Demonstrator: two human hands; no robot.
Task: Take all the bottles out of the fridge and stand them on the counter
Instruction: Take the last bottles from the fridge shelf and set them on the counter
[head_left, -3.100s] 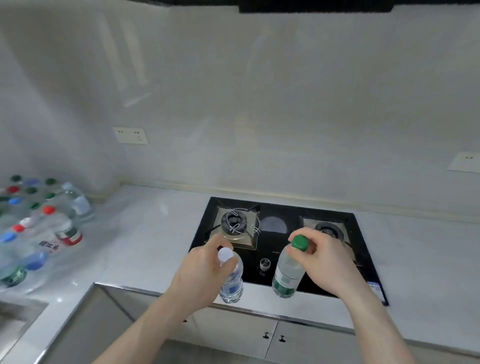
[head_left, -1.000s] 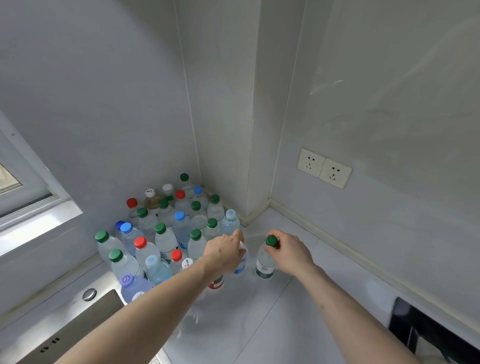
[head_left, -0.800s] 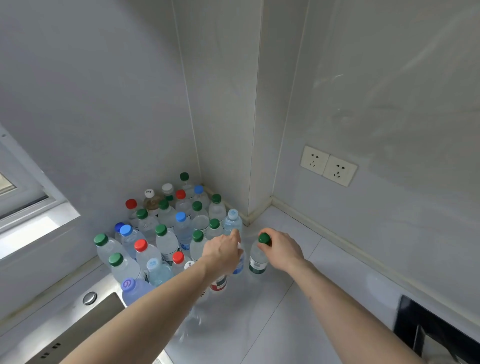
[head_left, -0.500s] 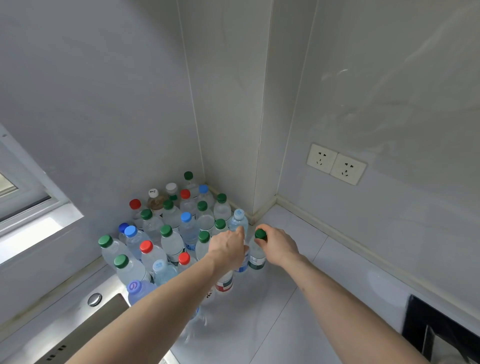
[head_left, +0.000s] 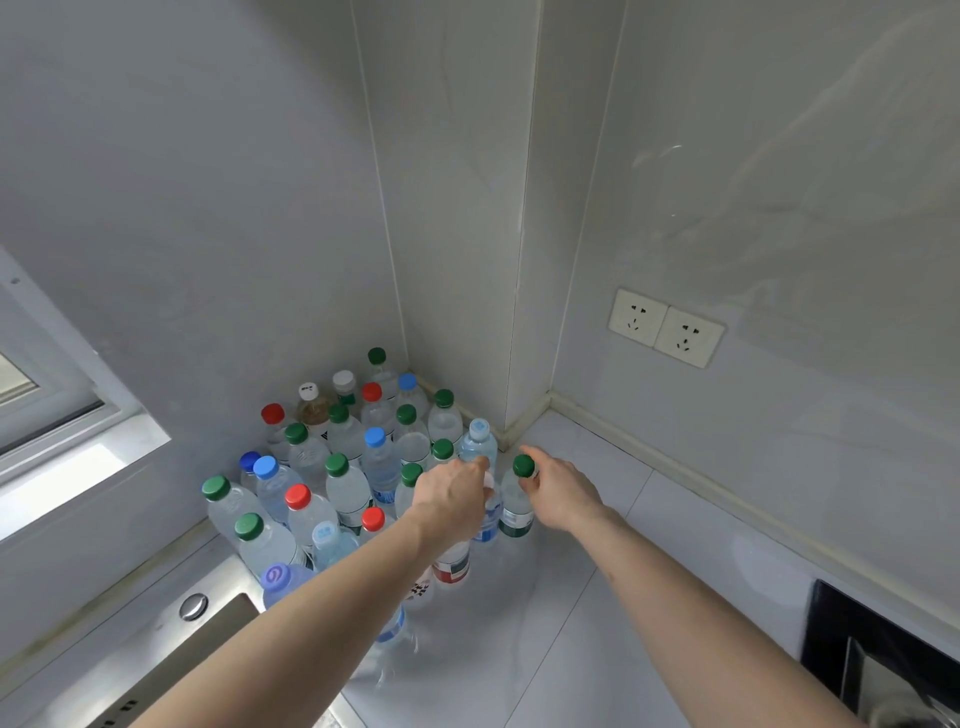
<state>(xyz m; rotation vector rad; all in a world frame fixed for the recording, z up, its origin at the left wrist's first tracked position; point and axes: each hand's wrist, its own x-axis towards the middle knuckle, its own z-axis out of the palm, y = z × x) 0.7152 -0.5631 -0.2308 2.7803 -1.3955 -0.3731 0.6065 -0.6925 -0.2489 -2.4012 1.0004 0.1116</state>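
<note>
Far left: window frame (head_left: 62, 410), then the sink (head_left: 171, 670) edge with its round drain knob (head_left: 193, 606) at bottom left. Next, the cluster of bottles (head_left: 343, 467) standing upright on the counter (head_left: 597, 597), packed into the corner against the wall; green, blue, red and white caps, well over twenty by our count, exact number unclear since our left forearm covers a few near ones. So the bulk of the job looks done. At the cluster's right edge we have two more coming in. Left hand (head_left: 452, 499) has its grip wrapped from above round the top of a blue-labelled bottle (head_left: 491, 519); the cap is hidden under the fingers, lower body and label show below the hand. Right hand (head_left: 558, 493) has its grip pinched round the neck of the green-capped bottle (head_left: 517, 501), cap visible just left of the fingers. Both bottles upright, just beside each other and beside the outer row; bases look down on the counter or close to it, can't tell for certain. Neither grip released yet. Right of that: bare counter, double wall socket (head_left: 666, 327), hob (head_left: 883, 654) corner at bottom right. Fridge not in view, so we can't say what's left inside it.
</note>
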